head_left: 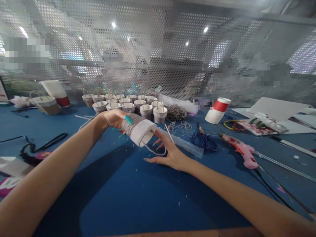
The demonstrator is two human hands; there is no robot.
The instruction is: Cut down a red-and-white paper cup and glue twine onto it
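left fingers (128,120) clasp cup (142,131), right fingers (158,143) spread

Open blue felt tabletop (148,197) near the body, hemmed behind by clustered twine-wrapped paper cups (128,104), rightward by blue-handled scissors (204,140) and pink glue gun (243,151).

No text, label, brand, number or sign can be read anywhere in the frame. The red-and-white paper cup (217,110) lying right of centre shows only plain bands of colour. The second red-and-white cup (57,92) at the upper left is equally plain. The grey-wrapped cup (139,130) at the centre of the frame bears no print. The pink glue gun (243,151) on the desk (138,194) at the right carries no marking that can be made out. Several patches along the top are blurred.
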